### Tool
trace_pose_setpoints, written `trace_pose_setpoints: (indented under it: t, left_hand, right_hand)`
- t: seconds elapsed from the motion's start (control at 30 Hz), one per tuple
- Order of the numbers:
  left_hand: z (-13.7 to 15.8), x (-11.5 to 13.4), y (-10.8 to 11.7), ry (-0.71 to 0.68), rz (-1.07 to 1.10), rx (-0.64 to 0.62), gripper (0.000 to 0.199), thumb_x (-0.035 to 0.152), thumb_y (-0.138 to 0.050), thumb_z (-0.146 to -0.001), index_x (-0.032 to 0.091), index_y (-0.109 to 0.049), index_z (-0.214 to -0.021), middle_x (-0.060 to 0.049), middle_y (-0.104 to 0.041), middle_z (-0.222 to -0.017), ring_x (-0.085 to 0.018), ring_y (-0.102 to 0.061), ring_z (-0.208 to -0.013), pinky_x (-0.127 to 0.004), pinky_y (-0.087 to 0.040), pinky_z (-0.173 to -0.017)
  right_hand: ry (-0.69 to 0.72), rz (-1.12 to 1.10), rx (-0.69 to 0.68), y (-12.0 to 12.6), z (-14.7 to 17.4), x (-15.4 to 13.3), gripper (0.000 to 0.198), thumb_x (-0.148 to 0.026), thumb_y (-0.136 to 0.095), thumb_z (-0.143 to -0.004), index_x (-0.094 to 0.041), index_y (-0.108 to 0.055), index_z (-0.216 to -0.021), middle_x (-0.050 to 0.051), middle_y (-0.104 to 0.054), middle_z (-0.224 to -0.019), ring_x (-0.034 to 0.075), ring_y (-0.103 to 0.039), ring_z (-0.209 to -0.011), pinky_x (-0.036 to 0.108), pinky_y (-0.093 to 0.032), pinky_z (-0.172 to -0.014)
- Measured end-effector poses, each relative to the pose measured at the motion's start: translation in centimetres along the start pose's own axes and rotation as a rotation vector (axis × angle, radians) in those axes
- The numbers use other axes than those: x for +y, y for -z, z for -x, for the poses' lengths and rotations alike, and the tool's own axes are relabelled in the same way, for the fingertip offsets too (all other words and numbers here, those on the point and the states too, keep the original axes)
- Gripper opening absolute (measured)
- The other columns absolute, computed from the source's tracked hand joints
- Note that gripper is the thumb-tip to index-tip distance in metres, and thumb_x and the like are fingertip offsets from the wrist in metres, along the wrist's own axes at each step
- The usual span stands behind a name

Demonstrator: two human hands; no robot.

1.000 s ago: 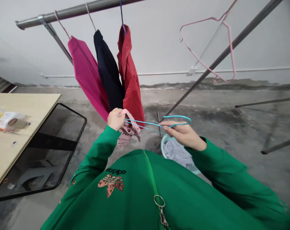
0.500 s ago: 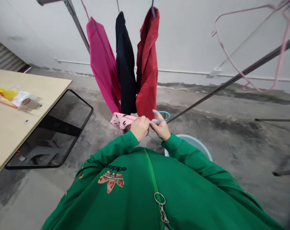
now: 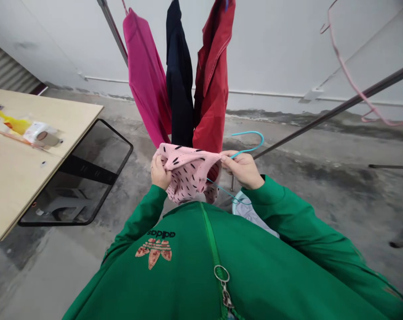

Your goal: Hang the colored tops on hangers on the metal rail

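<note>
Pink flecked garment (image 3: 188,173) is stretched between left hand (image 3: 160,173) and right hand (image 3: 244,169), the former pinching one side, the latter pinching its opposite edge and, as far as the fingers reveal, the blue hanger (image 3: 262,141), presumably keeping cloth taut.

Diffuse, moderate light spreading evenly over white painted wall (image 3: 274,44); soft shadows settling in folds of long green fabric sleeve (image 3: 304,222); wide lens stretching outer edges; small white packet (image 3: 36,132) looking slightly soft.
</note>
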State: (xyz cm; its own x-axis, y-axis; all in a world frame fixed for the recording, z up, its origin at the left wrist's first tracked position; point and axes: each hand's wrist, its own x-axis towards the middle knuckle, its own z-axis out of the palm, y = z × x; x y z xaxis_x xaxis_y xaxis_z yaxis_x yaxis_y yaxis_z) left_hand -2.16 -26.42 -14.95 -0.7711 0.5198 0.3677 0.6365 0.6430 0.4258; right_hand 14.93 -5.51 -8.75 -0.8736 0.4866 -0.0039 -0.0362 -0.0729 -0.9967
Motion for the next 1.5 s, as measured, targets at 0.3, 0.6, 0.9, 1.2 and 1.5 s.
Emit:
trace_pose_setpoints:
  t: [0.3, 0.6, 0.9, 1.2, 1.5]
  left_hand:
    - [-5.8, -3.1, 6.4, 0.057, -0.195, -0.078, 0.014, 0.012, -0.045, -0.072, 0.019, -0.057, -0.073, -0.005, -0.063, -0.082, -0.019, -0.058, -0.084, -0.027, -0.041, -0.072]
    - [-6.1, -1.6, 9.8, -0.261, -0.221, -0.426, 0.053, 0.008, -0.046, -0.066, 0.015, -0.057, -0.117, -0.011, -0.063, -0.112, -0.026, -0.056, -0.107, -0.034, -0.043, -0.091]
    - [-1.3, 7.4, 5.0, -0.542, -0.323, -0.454, 0.034, 0.033, -0.035, -0.096, 0.015, -0.062, -0.089, -0.011, -0.064, -0.078, -0.022, -0.063, -0.079, -0.031, -0.044, -0.07]
    - [-1.6, 8.8, 3.8, -0.524, -0.224, -0.421, 0.035, 0.034, -0.034, -0.097, 0.016, -0.063, -0.089, -0.009, -0.069, -0.08, -0.02, -0.065, -0.078, -0.028, -0.04, -0.063]
    - [-2.8, 6.5, 8.3, -0.265, -0.074, -0.26, 0.032, 0.034, -0.034, -0.095, 0.017, -0.062, -0.094, -0.007, -0.07, -0.089, -0.019, -0.065, -0.083, -0.025, -0.044, -0.071]
  right_hand:
    - [-0.128, 0.203, -0.23, 2.7, -0.4, -1.5, 0.042, -0.052, -0.069, -0.071, -0.012, -0.064, -0.079, -0.005, -0.039, -0.047, 0.005, -0.029, -0.043, 0.021, -0.017, -0.042]
    - [-0.025, -0.015, -0.221, 2.4, -0.8, -1.1, 0.041, -0.049, -0.07, -0.072, -0.01, -0.065, -0.084, -0.005, -0.04, -0.042, 0.005, -0.031, -0.04, 0.021, -0.02, -0.043]
    - [-0.054, 0.032, -0.374, 1.0, -1.0, -0.3, 0.046, -0.057, -0.066, -0.074, -0.011, -0.061, -0.08, -0.006, -0.037, -0.046, 0.004, -0.028, -0.042, 0.021, -0.018, -0.042]
    - [0.328, 0.46, -0.26, -0.7, -1.7, 0.3, 0.033, -0.048, -0.054, -0.084, -0.016, -0.062, -0.091, 0.007, -0.065, -0.084, 0.017, -0.06, -0.076, 0.032, -0.049, -0.072]
    - [0.897, 0.78, -0.173, -0.1, 2.4, 2.0, 0.025, -0.017, -0.041, -0.09, -0.019, -0.058, -0.108, 0.011, -0.066, -0.093, 0.019, -0.062, -0.087, 0.035, -0.052, -0.075]
